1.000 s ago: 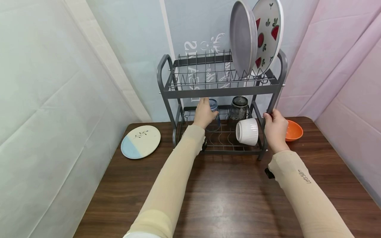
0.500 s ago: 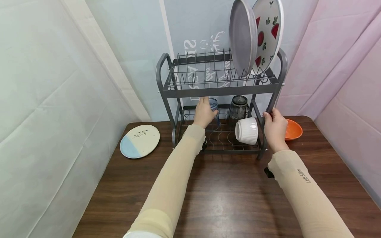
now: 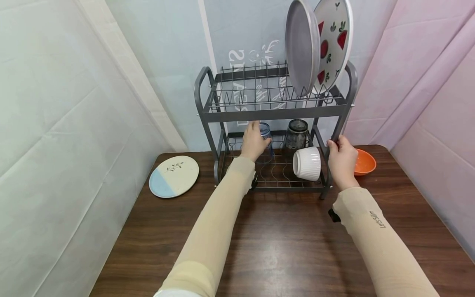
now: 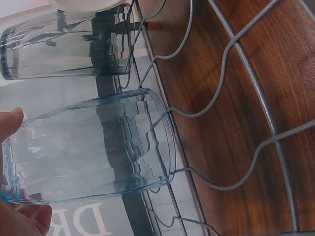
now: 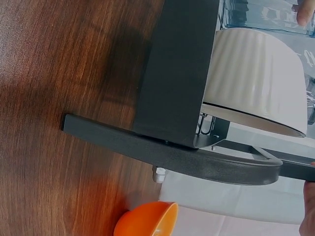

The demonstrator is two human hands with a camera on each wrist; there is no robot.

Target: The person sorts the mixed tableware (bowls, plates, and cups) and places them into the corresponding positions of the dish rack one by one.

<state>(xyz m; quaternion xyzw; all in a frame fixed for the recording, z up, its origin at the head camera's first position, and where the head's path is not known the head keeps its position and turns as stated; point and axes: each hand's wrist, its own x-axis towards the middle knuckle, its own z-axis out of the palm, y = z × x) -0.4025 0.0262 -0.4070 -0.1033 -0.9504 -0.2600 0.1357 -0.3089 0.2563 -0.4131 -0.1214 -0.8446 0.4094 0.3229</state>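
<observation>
My left hand reaches under the upper tier of a dark metal dish rack. Its thumb and fingers hold the base end of a clear blue drinking glass, upside down with the rim at the wires of the lower tier. The right hand grips the rack's right front post. Beside the blue glass stands an upturned grey glass. A white ribbed bowl lies on its side at the right of the lower tier, partly behind the rack's frame in the right wrist view.
On the upper tier a grey plate and a strawberry-patterned plate stand on edge at the right. An orange bowl sits on the wooden table right of the rack. A blue-and-cream plate lies flat at left.
</observation>
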